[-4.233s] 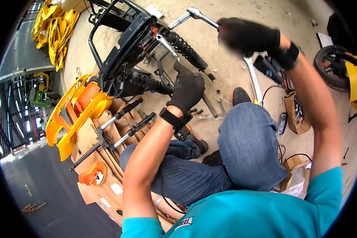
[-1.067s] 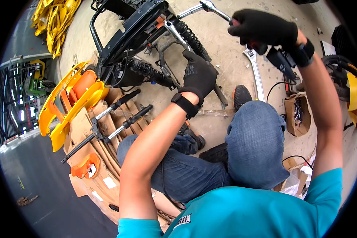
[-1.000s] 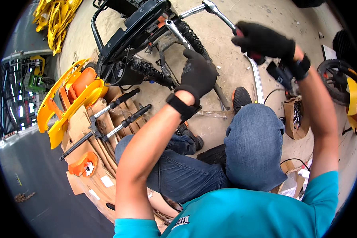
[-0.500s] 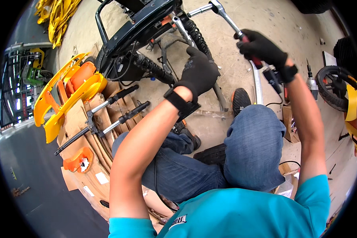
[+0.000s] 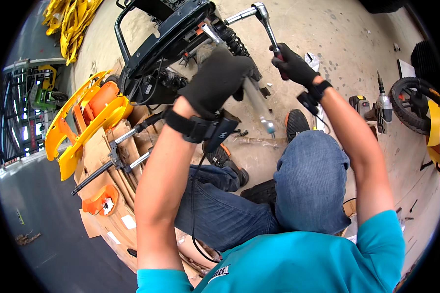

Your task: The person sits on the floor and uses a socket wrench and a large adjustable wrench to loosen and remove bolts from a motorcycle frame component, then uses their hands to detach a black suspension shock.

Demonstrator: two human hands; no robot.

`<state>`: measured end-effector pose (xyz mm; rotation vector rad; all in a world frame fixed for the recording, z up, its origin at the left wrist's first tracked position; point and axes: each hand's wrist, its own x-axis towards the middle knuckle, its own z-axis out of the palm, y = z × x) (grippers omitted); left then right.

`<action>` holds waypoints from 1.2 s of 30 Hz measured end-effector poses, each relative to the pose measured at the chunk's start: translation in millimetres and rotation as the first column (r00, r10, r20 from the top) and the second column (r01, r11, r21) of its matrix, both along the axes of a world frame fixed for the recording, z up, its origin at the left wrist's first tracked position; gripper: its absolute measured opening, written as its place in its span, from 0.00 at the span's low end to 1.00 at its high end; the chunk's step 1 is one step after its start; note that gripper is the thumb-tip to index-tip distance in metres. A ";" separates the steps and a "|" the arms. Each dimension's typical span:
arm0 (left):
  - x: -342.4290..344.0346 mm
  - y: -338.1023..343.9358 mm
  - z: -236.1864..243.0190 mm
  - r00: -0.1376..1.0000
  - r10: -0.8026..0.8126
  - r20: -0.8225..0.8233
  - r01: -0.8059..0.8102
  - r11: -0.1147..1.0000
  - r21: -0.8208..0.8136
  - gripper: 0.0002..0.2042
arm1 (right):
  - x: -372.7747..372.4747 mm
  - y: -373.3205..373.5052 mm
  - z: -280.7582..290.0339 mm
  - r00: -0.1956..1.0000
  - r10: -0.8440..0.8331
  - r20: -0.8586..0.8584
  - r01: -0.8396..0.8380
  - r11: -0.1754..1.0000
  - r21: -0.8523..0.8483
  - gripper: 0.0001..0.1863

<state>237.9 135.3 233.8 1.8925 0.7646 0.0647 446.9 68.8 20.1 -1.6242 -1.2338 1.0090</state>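
From up on the head, the camera looks down: shirt (image 5: 298, 259) close at five o'clock, frame (image 5: 173, 30) farther at eleven.

R hand (image 5: 294, 66), blk glove, approx 1 o'clk, grips red hdl of ratchet wrench (image 5: 269, 29); its ext. runs to blk frame (image 5: 168, 35) at 11. L hand (image 5: 214, 79), gloved too, nr 12, just below spanner (image 5: 210, 33); grip unclear. Yel. fairing (image 5: 101, 113) 9–10, fork (image 5: 115, 154) 9, pwr drill (image 5: 384, 110) + wheel (image 5: 411, 105) btwn 2 & 3.

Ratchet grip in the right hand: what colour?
The ratchet grip is red where the right hand leaves it visible; best in the head view.
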 end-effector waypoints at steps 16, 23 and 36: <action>5.9 -33.9 -107.7 0.926 0.305 -0.221 -0.200 0.895 0.399 0.33 | 30.1 -12.1 193.2 0.920 0.341 0.195 -0.354 0.934 0.038 0.12; 8.8 -10.2 -11.1 0.991 -0.100 -0.093 0.119 0.964 0.237 0.10 | 7.7 -23.8 39.5 0.990 0.015 0.139 -0.007 0.998 -0.055 0.14; -26.7 -11.7 -99.0 0.952 -0.222 -0.212 0.284 0.377 0.882 0.05 | 28.4 -23.6 130.5 0.986 0.165 0.000 -0.164 0.981 -0.100 0.13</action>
